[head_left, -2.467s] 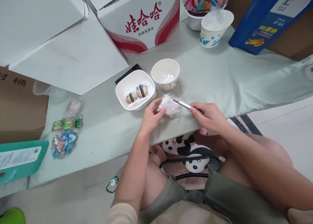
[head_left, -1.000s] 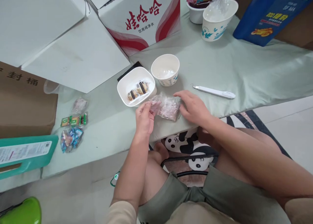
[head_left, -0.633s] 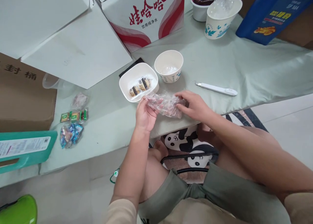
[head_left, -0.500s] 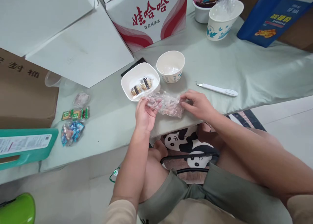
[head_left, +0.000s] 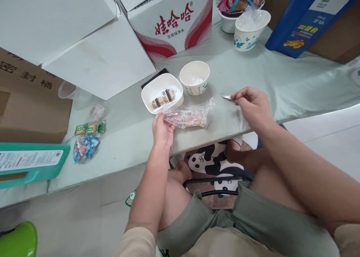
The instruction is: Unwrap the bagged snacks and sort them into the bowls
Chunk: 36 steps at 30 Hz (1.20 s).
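Observation:
My left hand [head_left: 163,131] pinches the left end of a clear plastic bag [head_left: 191,116] with pinkish contents, near the table's front edge. To the right, my right hand [head_left: 253,105] is closed on a utility knife [head_left: 228,97]; its metal tip points left and its white handle is mostly hidden by my fingers. Just behind the bag stands a white square bowl [head_left: 146,96] holding a few small wrapped snacks [head_left: 163,97]. A white paper bowl [head_left: 194,74] with blue leaf prints stands right beside it, with clear plastic inside.
Small snack packs [head_left: 90,129] lie at the left, near a green box [head_left: 33,163]. White cartons [head_left: 174,24] line the back. At the back right are a leaf-printed paper bowl [head_left: 249,36] with plastic in it and a blue container [head_left: 303,24].
My right hand has let go of the bag, moved right and taken hold of the utility knife. My left hand keeps the bag. The view has shifted slightly.

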Each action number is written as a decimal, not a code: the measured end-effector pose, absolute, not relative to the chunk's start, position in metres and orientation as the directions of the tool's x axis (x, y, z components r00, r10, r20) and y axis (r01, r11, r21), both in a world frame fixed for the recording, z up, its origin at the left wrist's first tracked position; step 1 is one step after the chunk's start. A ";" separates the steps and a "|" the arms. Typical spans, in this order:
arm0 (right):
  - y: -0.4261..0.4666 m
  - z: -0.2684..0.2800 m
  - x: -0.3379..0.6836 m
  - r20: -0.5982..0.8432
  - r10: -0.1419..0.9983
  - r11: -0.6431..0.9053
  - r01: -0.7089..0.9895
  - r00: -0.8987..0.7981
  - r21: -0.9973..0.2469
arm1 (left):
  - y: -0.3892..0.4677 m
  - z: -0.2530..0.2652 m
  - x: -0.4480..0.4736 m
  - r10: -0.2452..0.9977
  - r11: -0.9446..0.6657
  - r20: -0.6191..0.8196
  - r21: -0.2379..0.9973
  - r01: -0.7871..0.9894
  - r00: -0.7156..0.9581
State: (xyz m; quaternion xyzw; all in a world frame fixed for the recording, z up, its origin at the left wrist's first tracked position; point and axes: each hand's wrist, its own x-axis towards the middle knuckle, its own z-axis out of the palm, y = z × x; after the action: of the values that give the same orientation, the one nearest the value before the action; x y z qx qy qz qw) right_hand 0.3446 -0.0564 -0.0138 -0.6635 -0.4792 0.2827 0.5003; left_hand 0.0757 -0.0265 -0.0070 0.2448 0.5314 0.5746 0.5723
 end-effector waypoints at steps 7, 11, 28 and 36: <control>-0.064 -0.006 0.308 0.094 0.993 0.048 0.499 0.067 -0.865 | -0.032 -0.005 0.071 0.963 0.206 -0.212 0.977 -0.057 -0.163; -0.050 0.002 0.279 0.027 0.999 0.001 0.651 0.029 -0.759 | -0.031 -0.012 0.071 0.990 0.053 -0.022 0.974 0.221 -0.138; -0.055 0.000 0.364 0.150 0.928 -0.075 0.567 0.341 -0.820 | -0.022 -0.014 0.059 0.981 -0.075 0.132 0.933 0.351 -0.141; -0.065 0.017 0.358 0.145 0.943 0.033 0.351 0.299 -0.936 | -0.028 -0.002 0.050 0.964 -0.212 0.210 0.977 0.006 -0.163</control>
State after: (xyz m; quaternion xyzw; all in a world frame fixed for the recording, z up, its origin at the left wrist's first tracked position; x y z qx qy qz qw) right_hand 0.3583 -0.0654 0.0168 -0.6300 -0.5135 0.2945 0.5027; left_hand 0.0504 -0.0283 -0.0019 0.5050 0.4801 0.5924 0.4044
